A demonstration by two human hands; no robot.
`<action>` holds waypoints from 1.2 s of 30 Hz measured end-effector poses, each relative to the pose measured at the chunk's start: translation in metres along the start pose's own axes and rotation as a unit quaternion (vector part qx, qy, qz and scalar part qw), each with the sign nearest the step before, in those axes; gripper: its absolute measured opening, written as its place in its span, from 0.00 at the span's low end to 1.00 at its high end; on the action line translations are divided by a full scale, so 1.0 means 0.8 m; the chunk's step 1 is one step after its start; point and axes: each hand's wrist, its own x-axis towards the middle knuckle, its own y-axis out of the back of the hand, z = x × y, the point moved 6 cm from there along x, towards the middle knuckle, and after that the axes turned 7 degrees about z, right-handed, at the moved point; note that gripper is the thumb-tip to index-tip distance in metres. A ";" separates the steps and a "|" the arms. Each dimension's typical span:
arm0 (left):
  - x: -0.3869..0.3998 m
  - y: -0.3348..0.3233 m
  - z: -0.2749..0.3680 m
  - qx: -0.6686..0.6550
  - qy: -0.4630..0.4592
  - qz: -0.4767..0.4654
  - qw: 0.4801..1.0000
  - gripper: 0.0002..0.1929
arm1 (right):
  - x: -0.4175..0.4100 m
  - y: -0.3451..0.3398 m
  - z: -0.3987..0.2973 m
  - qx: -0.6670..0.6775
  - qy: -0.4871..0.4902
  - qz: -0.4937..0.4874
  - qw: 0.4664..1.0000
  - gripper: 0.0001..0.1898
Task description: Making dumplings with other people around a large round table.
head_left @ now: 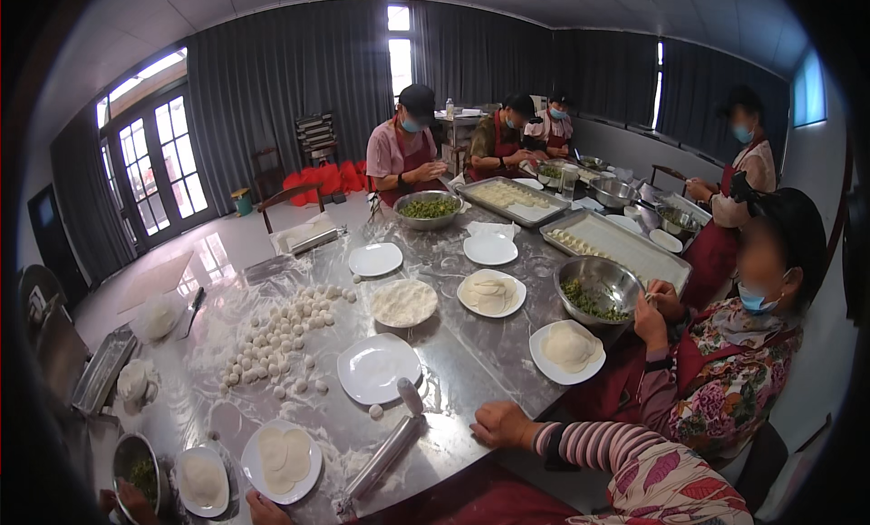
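Observation:
My right hand (504, 424) rests on the near edge of the steel table, fingers loosely bent and nothing visible in them. At the bottom of the view, my left hand (266, 510) is partly cut off. It meets the near rim of a white plate (314, 476) bearing several overlapping round dough wrappers (282, 460); its grip is unclear. Between my hands lies a rolling pin (384, 457), dusted with flour. Beyond it are an empty white plate (379, 367), a bowl of flour (404, 302) and many small dough balls (289, 338).
Co-workers sit around the table; one at right (741, 362) pinches something small beside a steel bowl of green filling (591, 297). Another person's hands (132, 503) are at a filling bowl (158, 484) lower left. Trays of dumplings (510, 195) stand farther back. A knife (195, 307) lies at left.

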 end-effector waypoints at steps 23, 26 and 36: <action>0.000 0.003 0.003 0.054 -0.077 0.038 0.995 0.18 | -0.002 0.001 -0.002 0.000 0.003 0.018 1.000 0.13; 0.004 0.001 0.009 0.058 -0.061 0.032 0.996 0.18 | -0.001 -0.002 0.002 0.003 0.007 0.015 1.000 0.13; 0.000 0.005 0.007 0.045 -0.010 0.002 0.999 0.18 | -0.003 -0.005 -0.001 -0.010 0.029 0.002 1.000 0.13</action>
